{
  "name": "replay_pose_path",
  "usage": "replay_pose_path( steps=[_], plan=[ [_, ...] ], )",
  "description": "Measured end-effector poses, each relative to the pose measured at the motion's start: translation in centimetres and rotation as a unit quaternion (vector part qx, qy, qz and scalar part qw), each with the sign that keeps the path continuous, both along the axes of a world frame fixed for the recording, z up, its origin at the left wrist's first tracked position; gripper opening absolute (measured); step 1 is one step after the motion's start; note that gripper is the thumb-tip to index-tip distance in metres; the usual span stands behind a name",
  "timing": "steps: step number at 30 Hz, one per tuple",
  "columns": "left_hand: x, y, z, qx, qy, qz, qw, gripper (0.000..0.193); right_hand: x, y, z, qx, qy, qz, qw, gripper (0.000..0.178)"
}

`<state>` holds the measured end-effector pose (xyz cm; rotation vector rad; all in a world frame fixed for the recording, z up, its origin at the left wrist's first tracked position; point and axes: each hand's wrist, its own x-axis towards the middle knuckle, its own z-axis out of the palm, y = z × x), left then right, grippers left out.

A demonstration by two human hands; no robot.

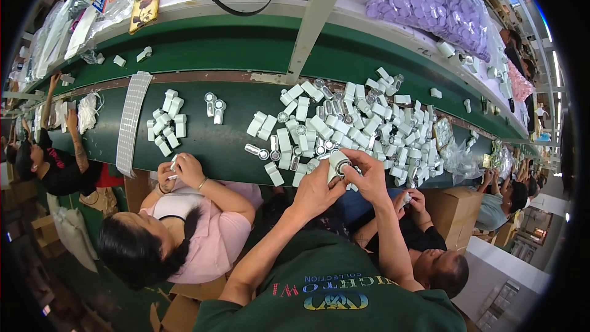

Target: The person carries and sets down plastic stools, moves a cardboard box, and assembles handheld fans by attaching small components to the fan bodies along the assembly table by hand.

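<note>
Between my two hands, just above the belt's near edge, is a small white device with a round silver-ringed end (pixel 338 161). My left hand (pixel 317 190) grips its lower left side, fingers closed. My right hand (pixel 367 176) pinches it from the right, with the thumb by the round end. Part of the device is hidden behind my fingers. Just beyond my hands spreads a large heap of similar white devices (pixel 375 126), lying in all directions, some with their round clear-and-silver ends up.
A dark green belt (pixel 230 141) runs left to right, with a smaller device pile (pixel 166 122) and a white gridded strip (pixel 133 123) on it. Co-workers sit close at my left (pixel 203 209) and right (pixel 424 233). A shelf post (pixel 316 21) rises beyond the belt; a bag of purple discs (pixel 424 3) lies above.
</note>
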<state>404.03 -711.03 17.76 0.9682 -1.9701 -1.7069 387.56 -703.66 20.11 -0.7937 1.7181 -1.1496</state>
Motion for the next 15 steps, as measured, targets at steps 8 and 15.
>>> replay_pose_path(
  steps=[8,15],
  plan=[
    [-0.4,0.5,-0.2,0.035,-0.018,-0.004,0.999,0.046,0.6,-0.1,-0.5,0.000,-0.068,-0.040,0.997,0.034],
    [0.0,0.1,-1.1,0.066,-0.083,-0.016,0.994,0.050,0.5,0.2,-2.9,0.031,-0.106,-0.043,0.993,0.035]
  ],
)
